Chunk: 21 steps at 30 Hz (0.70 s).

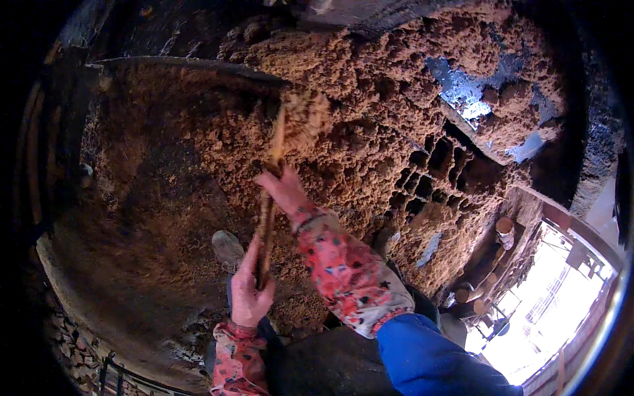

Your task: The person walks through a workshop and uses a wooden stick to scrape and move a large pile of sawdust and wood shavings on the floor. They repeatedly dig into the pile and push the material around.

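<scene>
You grip a wooden handle (267, 224) with both fists just left of frame centre: your left hand (249, 290) clenched round its lower end, your right hand (284, 188) closed on it higher up. The shaft runs near-vertical, its blurred head (300, 119) lying above both grips, over the clumpy brown heap (370, 132) in the upper middle. Your right hand is nearer the head. A shoe (228, 249) shows beside the lower fist.

crumbly heap (370, 99) ahead; metal grate (429, 175) at its right; shoe (228, 249) below, left of grate
</scene>
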{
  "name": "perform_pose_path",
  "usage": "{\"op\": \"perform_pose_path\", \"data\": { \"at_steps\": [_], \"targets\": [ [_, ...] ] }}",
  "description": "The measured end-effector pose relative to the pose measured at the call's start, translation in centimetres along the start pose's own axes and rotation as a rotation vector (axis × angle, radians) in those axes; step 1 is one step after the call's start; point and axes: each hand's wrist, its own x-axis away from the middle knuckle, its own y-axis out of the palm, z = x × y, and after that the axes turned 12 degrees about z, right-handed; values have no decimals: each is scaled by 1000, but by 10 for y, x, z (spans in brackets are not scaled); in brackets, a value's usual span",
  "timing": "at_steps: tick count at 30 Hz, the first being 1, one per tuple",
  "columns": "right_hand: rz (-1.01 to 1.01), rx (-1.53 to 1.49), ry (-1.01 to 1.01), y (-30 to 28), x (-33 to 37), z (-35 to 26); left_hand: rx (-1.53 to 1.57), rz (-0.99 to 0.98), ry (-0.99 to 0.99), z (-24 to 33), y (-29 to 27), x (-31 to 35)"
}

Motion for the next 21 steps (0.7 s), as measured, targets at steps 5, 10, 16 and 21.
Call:
{"op": "perform_pose_path", "data": {
  "at_steps": [5, 10, 16, 21],
  "targets": [
    [299, -148, 64, -89, 59, 17, 104, -169, 22, 15, 63, 22],
    [388, -228, 76, -183, 91, 58, 134, -306, 14, 21, 129, 44],
    [573, 568, -304, -212, 143, 71, 175, -408, 77, 30, 132, 42],
    [331, -31, 148, -100, 140, 9, -15, -209, -92, 51, 52, 80]
  ]
}}
